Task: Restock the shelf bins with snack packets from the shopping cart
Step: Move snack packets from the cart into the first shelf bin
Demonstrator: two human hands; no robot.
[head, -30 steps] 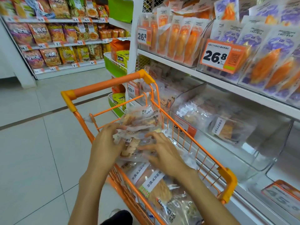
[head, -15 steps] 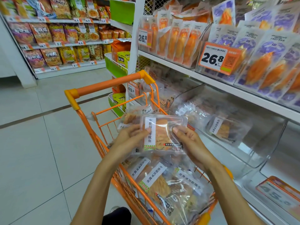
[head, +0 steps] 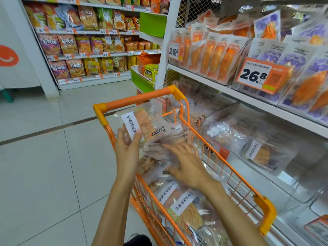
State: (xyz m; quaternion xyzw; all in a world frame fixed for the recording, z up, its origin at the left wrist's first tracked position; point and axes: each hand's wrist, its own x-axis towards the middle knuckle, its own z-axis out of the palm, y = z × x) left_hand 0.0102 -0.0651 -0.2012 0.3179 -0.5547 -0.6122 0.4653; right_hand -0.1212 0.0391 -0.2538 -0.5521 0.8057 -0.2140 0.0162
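An orange wire shopping cart (head: 134, 101) stands beside the shelf, filled with several clear snack packets (head: 182, 206) bearing white labels. My left hand (head: 126, 148) holds one clear packet (head: 145, 121) of orange-brown snack upright above the cart's left rim, thumb on its white label. My right hand (head: 184, 162) lies with spread fingers on the packets heaped in the cart, slightly blurred. To the right, a clear shelf bin (head: 221, 112) holds several of the same kind of packet (head: 260, 153).
An upper shelf (head: 248, 98) carries orange and purple packets with 26.8 price tags (head: 255, 75). A green-fronted end rack (head: 142, 80) stands beyond the cart. Across the tiled aisle (head: 44, 157), far shelves hold chip bags (head: 85, 43).
Both hands held one packet above the cart half a second ago. Now only my left hand keeps it, raised and tilted upright, while my right hand has dropped back onto the packets in the cart.
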